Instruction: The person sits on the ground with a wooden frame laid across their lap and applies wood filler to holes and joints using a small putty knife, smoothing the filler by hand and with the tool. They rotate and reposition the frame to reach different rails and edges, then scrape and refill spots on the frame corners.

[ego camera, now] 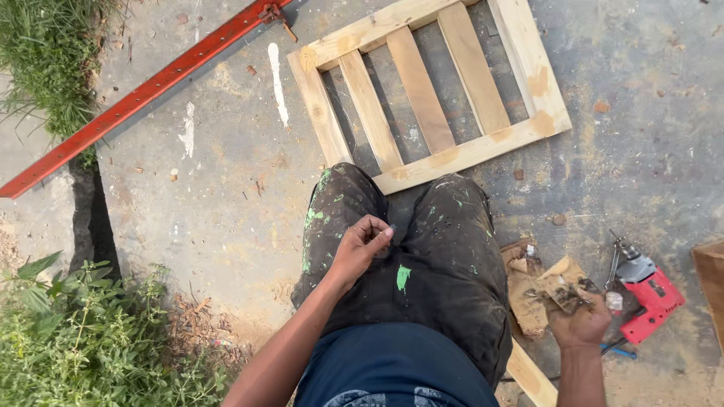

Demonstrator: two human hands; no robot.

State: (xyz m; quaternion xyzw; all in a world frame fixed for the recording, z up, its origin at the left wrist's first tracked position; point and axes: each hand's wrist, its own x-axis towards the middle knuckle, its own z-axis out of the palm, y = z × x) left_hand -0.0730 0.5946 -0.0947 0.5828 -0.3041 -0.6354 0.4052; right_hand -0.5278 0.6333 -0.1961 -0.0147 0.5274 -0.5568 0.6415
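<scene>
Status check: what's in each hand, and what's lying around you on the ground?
Left hand pinching something small, too small to tell. Right hand in torn paper packet. Red drill beside it. Wooden slat frame ahead.

I count one wooden slatted frame (pixel 430 94) with four inner slats, one red perforated steel bar (pixel 136 98), one red power drill (pixel 647 290). One torn cardboard box (pixel 539 290), one loose wood strip (pixel 532 375), my two hands: left hand (pixel 360 245), right hand (pixel 579 320).

Drill (pixel 647 290) right of torn box (pixel 539 290)
</scene>
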